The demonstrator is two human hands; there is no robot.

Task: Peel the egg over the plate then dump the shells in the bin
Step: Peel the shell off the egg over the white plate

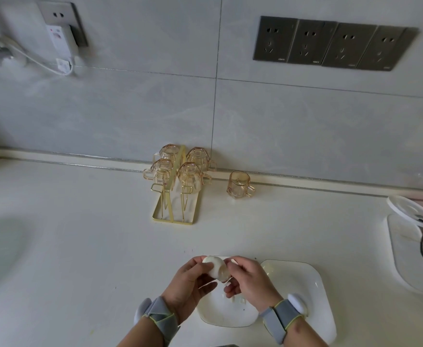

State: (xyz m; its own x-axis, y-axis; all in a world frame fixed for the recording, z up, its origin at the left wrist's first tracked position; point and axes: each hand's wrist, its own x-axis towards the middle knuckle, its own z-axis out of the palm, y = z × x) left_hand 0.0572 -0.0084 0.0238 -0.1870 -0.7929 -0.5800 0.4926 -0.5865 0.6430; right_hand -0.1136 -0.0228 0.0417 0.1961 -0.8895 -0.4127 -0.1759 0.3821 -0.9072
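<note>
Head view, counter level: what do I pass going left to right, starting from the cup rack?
Cup rack with four upturned glass cups → single glass cup standing alone by the wall → white plate under the hands → white tray at the right edge.

A home kitchen. A white countertop [80, 234] meets a grey tiled wall [130, 108] with a row of dark power sockets [333, 43]. Beyond the hands, amber glass cups hang on a gold drying rack [175, 186], another amber cup [239, 184] standing to its right.
</note>
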